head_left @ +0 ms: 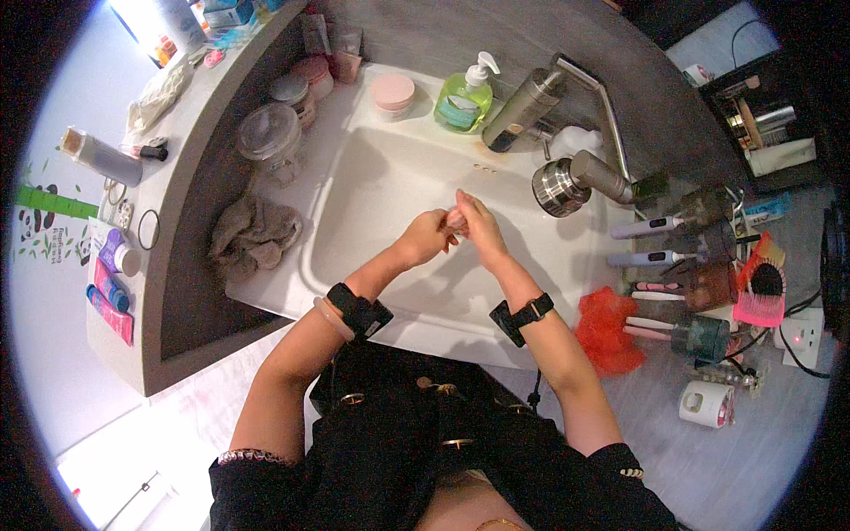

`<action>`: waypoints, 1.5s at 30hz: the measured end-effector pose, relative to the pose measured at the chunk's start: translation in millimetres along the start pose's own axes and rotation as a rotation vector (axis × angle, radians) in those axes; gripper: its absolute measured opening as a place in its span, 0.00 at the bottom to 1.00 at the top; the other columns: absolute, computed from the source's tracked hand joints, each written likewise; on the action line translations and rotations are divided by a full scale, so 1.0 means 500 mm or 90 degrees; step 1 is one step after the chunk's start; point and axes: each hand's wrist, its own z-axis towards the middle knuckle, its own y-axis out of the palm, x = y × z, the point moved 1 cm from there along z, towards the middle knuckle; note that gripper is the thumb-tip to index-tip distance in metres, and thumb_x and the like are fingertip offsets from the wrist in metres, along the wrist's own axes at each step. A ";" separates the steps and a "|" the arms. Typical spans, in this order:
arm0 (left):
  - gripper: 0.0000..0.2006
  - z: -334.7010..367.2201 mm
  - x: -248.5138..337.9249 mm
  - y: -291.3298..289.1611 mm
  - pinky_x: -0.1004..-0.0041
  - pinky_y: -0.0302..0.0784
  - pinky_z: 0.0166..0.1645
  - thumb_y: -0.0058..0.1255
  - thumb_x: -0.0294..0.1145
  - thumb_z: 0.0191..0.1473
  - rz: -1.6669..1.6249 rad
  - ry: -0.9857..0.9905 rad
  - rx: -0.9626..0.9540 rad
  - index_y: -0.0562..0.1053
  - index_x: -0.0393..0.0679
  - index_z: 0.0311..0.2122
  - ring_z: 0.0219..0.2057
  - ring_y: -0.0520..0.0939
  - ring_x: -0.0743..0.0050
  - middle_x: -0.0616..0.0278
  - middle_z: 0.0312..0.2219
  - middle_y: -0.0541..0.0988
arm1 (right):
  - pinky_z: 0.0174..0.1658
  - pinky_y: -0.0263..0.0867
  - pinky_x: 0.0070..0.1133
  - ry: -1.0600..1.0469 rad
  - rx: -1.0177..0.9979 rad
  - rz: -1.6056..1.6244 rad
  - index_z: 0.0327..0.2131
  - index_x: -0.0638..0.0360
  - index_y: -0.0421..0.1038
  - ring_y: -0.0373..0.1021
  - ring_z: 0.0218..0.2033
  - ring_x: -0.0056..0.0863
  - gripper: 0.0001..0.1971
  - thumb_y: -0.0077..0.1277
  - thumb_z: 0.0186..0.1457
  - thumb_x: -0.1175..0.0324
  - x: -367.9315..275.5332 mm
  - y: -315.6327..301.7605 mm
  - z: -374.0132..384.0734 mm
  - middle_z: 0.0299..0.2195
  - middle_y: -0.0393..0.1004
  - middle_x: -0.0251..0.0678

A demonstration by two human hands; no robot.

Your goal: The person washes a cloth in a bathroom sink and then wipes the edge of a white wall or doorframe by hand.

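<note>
My two hands meet over the white sink (372, 168). My left hand (427, 237) has its fingers curled in against the palm side of my right hand. Stretched fairly straight, the fingers of my right hand (481, 228) point up toward the back of the basin. Part of the fingers is hidden where the hands overlap. I see no object between them. To the right of my hands hangs the metal head (560, 188) of the faucet (524, 111). A green pump bottle of liquid soap (464, 99) stands on the rim behind the basin.
A pink-lidded jar (392, 94) sits on the back rim. Left of the basin are a clear lidded container (269, 134) and a crumpled grey cloth (257, 234). To the right are a red mesh sponge (611, 332), toothbrushes (651, 258) and a pink hairbrush (760, 305).
</note>
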 end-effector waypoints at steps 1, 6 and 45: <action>0.11 -0.005 -0.003 0.004 0.75 0.72 0.30 0.43 0.29 0.48 -0.002 0.001 0.005 0.67 0.29 0.32 0.28 0.78 0.70 0.55 0.24 0.75 | 0.32 0.59 0.15 0.072 -0.028 0.024 0.47 0.70 0.58 0.62 0.23 0.18 0.34 0.44 0.49 0.46 -0.008 -0.002 0.002 0.20 0.65 0.31; 0.07 -0.014 -0.020 0.025 0.72 0.72 0.22 0.41 0.23 0.49 0.196 0.129 0.190 0.71 0.31 0.25 0.16 0.77 0.68 0.53 0.19 0.76 | 0.27 0.59 0.16 0.095 -0.028 0.114 0.44 0.65 0.63 0.62 0.22 0.18 0.27 0.51 0.47 0.53 -0.041 0.038 -0.023 0.28 0.67 0.34; 0.17 -0.072 -0.044 -0.016 0.66 0.65 0.46 0.35 0.34 0.55 0.137 0.303 0.348 0.61 0.35 0.48 0.41 0.71 0.48 0.43 0.39 0.69 | 0.29 0.63 0.25 0.109 -0.055 -0.075 0.23 0.59 0.67 0.65 0.19 0.28 0.27 0.27 0.56 0.46 -0.029 0.101 -0.014 0.17 0.68 0.32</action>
